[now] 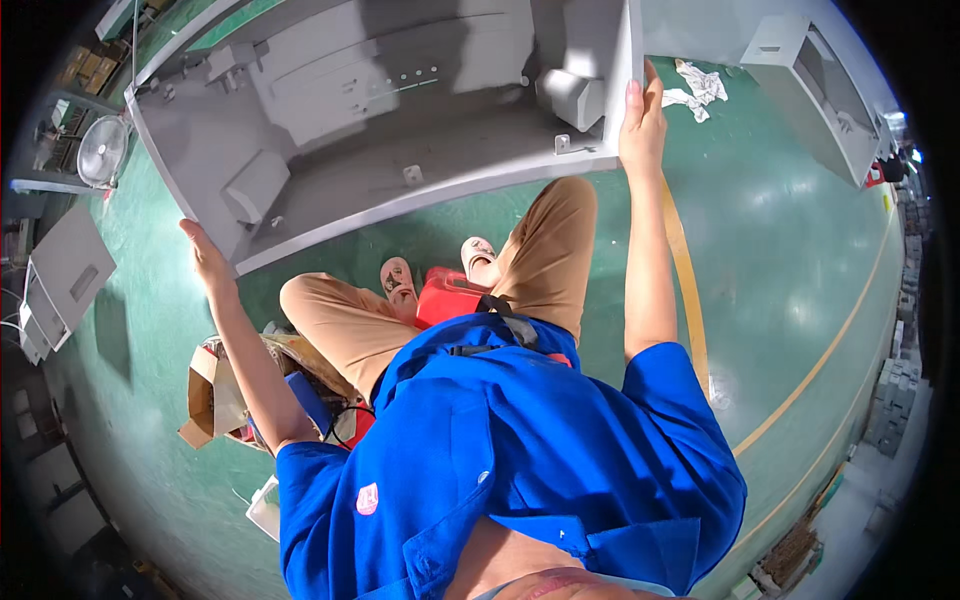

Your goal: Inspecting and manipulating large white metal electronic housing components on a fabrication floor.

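Note:
A large grey metal cabinet (400,140) stands in front of me with its open side facing me. Inside it are angled housings, small tabs with holes and a row of small holes in the back wall. My left hand (208,262) grips its left side near the lower corner, the fingers partly hidden behind the edge. Higher up, my right hand (643,125) holds the right side with its thumb on the edge. Both arms are stretched out, and the cabinet sits tilted across the view, its right end higher.
Between my feet is a red plastic object (448,296). An open cardboard box (208,392) and a blue item (308,402) lie by my left arm. White rags (700,90) lie on the green floor. Other grey cabinets (822,95) stand right and left; a fan (103,152) is far left.

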`<action>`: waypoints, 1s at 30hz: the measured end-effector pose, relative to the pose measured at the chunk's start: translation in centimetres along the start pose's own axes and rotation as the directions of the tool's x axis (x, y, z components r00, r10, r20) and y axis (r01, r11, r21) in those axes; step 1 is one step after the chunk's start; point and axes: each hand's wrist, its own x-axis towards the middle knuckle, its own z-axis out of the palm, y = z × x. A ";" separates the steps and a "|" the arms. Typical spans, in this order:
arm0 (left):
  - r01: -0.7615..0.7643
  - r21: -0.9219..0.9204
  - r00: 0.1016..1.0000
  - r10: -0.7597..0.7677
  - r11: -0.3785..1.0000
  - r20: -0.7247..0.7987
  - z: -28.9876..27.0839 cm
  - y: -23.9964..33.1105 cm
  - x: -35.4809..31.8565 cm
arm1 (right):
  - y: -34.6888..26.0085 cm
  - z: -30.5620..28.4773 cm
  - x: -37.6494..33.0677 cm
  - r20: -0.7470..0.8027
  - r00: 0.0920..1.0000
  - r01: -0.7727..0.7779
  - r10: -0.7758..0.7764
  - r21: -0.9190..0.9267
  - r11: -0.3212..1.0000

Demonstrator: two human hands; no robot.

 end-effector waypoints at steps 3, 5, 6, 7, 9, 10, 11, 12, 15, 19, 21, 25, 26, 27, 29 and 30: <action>-0.058 0.025 0.997 0.060 0.998 -0.057 -0.3 -2.1 -0.8 | -0.6 0.8 -1.8 0.024 0.996 -0.086 0.087 -0.024 0.996; -0.108 0.028 0.979 0.112 0.994 -0.168 0.0 -3.2 -0.7 | -0.3 1.8 -2.3 -0.029 0.999 -0.029 0.027 -0.050 0.998; -0.136 0.009 0.980 0.135 0.991 -0.148 0.2 -3.4 -0.7 | -0.1 2.1 -2.6 -0.052 0.999 -0.016 0.015 -0.017 1.000; -0.163 -0.010 0.979 0.160 0.987 -0.128 0.3 -3.5 -0.7 | 0.2 2.5 -2.9 -0.075 0.997 -0.003 0.004 0.015 1.000; -0.162 -0.018 0.979 0.158 0.987 -0.131 0.7 -3.2 -1.3 | 2.7 2.9 -3.5 -0.039 0.998 -0.053 0.053 -0.008 0.999; -0.111 -0.048 0.992 0.108 0.993 -0.061 0.7 -2.1 -1.9 | 3.5 3.1 -3.6 -0.040 0.989 -0.130 0.139 0.174 0.976; -0.057 -0.073 0.998 0.058 0.996 0.013 0.9 -1.7 -2.0 | 4.4 3.1 -3.6 -0.026 0.974 -0.201 0.224 0.349 0.915; -0.054 -0.050 0.998 0.053 0.997 -0.013 0.5 -1.9 -1.8 | 4.5 2.7 -3.4 0.107 0.963 -0.263 0.247 0.569 0.779; -0.035 -0.130 0.994 0.021 0.991 -0.111 0.3 -2.0 -1.4 | 5.2 1.9 -2.2 0.337 0.915 -0.387 0.221 0.579 0.717; -0.032 -0.366 0.999 0.019 0.930 -0.040 -0.3 -2.3 -0.5 | 4.6 1.6 -2.0 0.405 0.894 -0.414 0.191 0.583 0.699; -0.030 -0.356 0.999 0.023 0.934 -0.025 -0.6 -2.7 -0.4 | 4.3 2.3 -2.7 0.257 0.964 -0.188 0.070 0.471 0.862; 0.015 -0.312 1.000 -0.013 0.950 0.008 -1.4 -3.6 0.4 | 3.2 2.6 -3.6 0.151 0.987 -0.099 0.060 0.270 0.958; -0.023 -0.334 0.999 0.009 0.942 -0.042 -1.3 -3.8 0.5 | 2.9 2.7 -3.8 0.139 0.988 -0.101 0.069 0.240 0.965; -0.063 -0.353 0.995 0.032 0.934 -0.091 -0.9 -3.6 0.3 | 2.6 3.0 -4.0 0.124 0.989 -0.104 0.079 0.210 0.972; -0.021 -0.390 0.996 -0.014 0.921 -0.086 -0.6 -3.0 -0.1 | 2.1 3.8 -4.2 0.034 0.999 0.030 -0.038 0.225 0.974; 0.016 -0.427 0.994 -0.058 0.904 -0.087 -0.7 -2.6 -0.4 | 2.1 4.2 -4.3 0.000 0.998 0.061 -0.063 0.266 0.962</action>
